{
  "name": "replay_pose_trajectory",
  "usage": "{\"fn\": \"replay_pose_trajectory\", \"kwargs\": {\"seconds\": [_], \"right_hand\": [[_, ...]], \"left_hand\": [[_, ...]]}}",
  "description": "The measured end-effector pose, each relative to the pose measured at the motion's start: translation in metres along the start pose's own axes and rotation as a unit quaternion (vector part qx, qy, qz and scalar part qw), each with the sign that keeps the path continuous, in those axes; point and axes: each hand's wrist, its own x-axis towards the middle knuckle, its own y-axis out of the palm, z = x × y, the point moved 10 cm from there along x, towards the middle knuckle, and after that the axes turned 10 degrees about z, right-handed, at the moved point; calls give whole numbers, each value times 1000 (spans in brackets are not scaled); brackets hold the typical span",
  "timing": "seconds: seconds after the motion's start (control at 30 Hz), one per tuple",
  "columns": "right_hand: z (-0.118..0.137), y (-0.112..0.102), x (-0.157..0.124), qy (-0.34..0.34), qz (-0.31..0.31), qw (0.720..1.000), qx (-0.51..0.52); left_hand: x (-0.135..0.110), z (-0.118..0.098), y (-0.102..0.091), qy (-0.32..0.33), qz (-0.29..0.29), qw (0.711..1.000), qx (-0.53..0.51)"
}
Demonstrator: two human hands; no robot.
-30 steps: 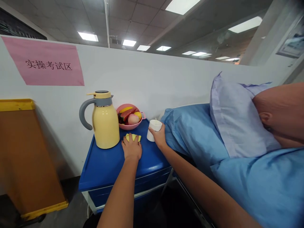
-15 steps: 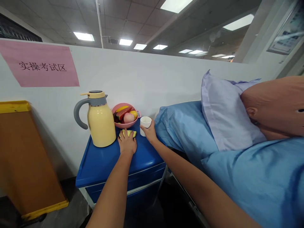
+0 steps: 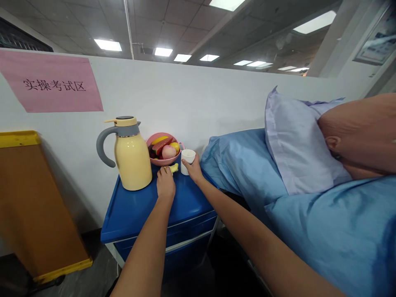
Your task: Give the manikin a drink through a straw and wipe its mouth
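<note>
My left hand [image 3: 165,184] rests palm down on the blue bedside cabinet [image 3: 139,210], its fingers pressed on a small yellow cloth [image 3: 173,168] that shows just beyond the fingertips. My right hand [image 3: 194,169] is wrapped round a white cup [image 3: 187,157] that stands on the cabinet's back right corner. A pink bowl of fruit [image 3: 163,149] sits right behind the cloth. A yellow thermos jug [image 3: 131,154] with a grey handle stands to the left of my left hand.
A bed with blue sheets [image 3: 324,231] and a lilac pillow [image 3: 297,144] lies to the right, with a manikin head [image 3: 360,132] on it. A white partition [image 3: 185,99] with a pink sign [image 3: 51,84] runs behind. An orange and yellow board [image 3: 31,202] stands at left.
My left hand has slid the yellow cloth away from me toward the fruit bowl, and less of the cloth shows now. My right hand stays on the white cup.
</note>
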Motion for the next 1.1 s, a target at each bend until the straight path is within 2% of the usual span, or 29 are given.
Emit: {"fn": "replay_pose_trajectory", "kwargs": {"seconds": [0.13,0.37,0.73,0.93,1.1], "right_hand": [[1,-1,-2,12,-2,1000,-4],[1,-3,-5,23,1,1000,-7],[-10,-3,-6,37,5,999,1],[-27,-2,-10,99,20,995,-12],[-26,-3,-11,102,20,994,-31]], "left_hand": [[-3,-6,-7,31,-16,999,6],[-4,-2,-18,38,-40,998,13],[14,14,13,4,30,1000,9],[10,11,13,6,47,999,13],[6,13,15,2,65,998,9]]}}
